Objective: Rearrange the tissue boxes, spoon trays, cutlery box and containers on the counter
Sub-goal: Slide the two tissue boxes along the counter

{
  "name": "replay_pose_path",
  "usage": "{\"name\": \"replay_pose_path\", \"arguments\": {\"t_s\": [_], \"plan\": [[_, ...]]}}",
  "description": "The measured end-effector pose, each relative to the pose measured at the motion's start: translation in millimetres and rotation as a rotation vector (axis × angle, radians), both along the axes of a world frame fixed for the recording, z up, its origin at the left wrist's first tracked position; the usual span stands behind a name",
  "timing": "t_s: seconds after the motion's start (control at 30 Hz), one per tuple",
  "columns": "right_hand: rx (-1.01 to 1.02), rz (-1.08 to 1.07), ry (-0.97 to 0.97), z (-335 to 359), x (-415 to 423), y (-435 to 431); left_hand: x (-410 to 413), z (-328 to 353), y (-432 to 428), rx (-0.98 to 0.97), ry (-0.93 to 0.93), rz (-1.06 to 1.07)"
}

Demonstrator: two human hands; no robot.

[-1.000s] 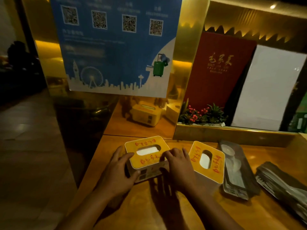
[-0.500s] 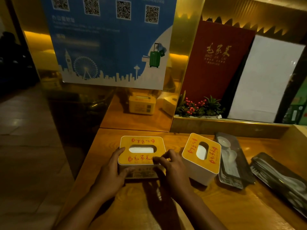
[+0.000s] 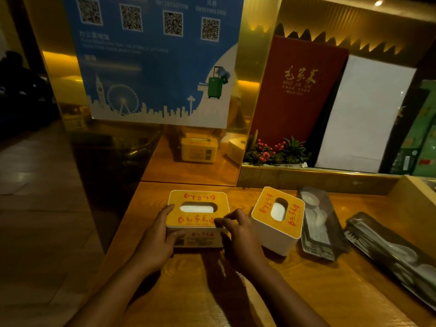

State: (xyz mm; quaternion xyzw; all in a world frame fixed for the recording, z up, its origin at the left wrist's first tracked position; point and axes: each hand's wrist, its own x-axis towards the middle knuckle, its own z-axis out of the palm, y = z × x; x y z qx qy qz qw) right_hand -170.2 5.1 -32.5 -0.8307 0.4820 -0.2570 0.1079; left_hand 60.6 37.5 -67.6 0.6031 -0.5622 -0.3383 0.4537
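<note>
A yellow-topped tissue box (image 3: 197, 202) with red lettering stands square on the wooden counter (image 3: 295, 291). My left hand (image 3: 160, 234) grips its left front corner, thumb on the front face. My right hand (image 3: 238, 228) pinches its right front corner with curled fingers. A second yellow-topped tissue box (image 3: 278, 215) stands turned at an angle just to the right. Beyond it lie a clear-lidded spoon tray (image 3: 318, 220) and a second lidded tray (image 3: 396, 253) with white spoons.
A mirrored gold panel (image 3: 195, 156) with a blue QR poster (image 3: 153, 62) backs the counter. A red menu (image 3: 295, 90), a white board (image 3: 363, 114) and a berry plant (image 3: 276, 152) stand on a raised ledge. The counter's left edge drops to the floor (image 3: 47, 208).
The left tissue box was turned from a tilted, angled pose to sit flat and square to the counter edge. My right hand slid from its top to its right front corner.
</note>
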Motion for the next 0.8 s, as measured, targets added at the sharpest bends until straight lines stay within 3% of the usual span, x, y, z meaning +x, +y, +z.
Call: {"name": "replay_pose_path", "arguments": {"t_s": [0.13,0.23,0.37,0.53,0.67,0.8], "plan": [[0.045,0.09,0.072,12.1,-14.0,0.6,-1.0,-0.7,0.1,-0.005,0.021,-0.008],[0.036,0.11,0.079,29.0,-44.0,-7.6,-7.5,5.5,-1.1,-0.147,-0.083,0.09],[0.002,-0.07,0.016,52.0,-104.2,-37.3,-40.9,28.2,-5.5,-0.265,-0.285,0.237],[0.137,-0.266,0.101,56.7,-167.6,-85.6,-121.1,54.5,-6.8,-0.365,-0.385,0.144],[0.144,-0.206,0.112,48.6,-198.9,-116.3,-191.6,55.6,-10.7,-0.363,-0.427,0.06],[0.26,-0.033,0.202,41.3,-217.8,-132.9,-247.8,43.4,-16.8,-0.195,-0.544,0.001]]}}
